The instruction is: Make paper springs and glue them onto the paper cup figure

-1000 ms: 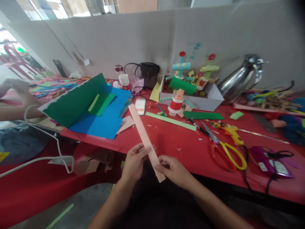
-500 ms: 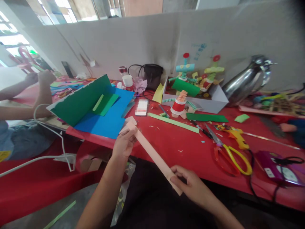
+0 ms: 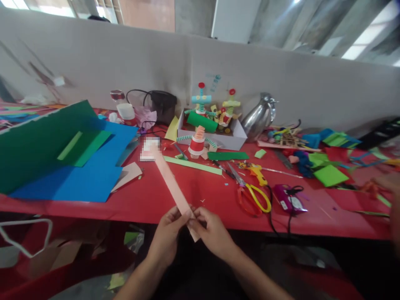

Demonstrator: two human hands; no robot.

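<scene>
A long pale pink paper strip [image 3: 171,180] slants from the near table edge up toward a blurred white item [image 3: 150,149]. Its near end lies between the fingers of my left hand [image 3: 168,233] and my right hand [image 3: 211,231], which pinch it close together. Past the strip, a light green paper strip [image 3: 193,165] rests flat on the red table. Scissors [image 3: 250,192] with red and yellow handles lie to the right of my hands. A red and white paper cup figure [image 3: 196,145] with folded green arms stands further back.
Blue card [image 3: 78,187] and a green board [image 3: 53,146] occupy the left. A white box [image 3: 231,141] with two paper figures stands at the back, beside a metal jug [image 3: 258,116]. On the right are a yellow glue gun [image 3: 258,173], a purple device [image 3: 289,199] and another person's hand [image 3: 390,187].
My left hand has moved down the pink strip to its near end, beside my right hand. The view has turned to the right, bringing green and red paper scraps into sight.
</scene>
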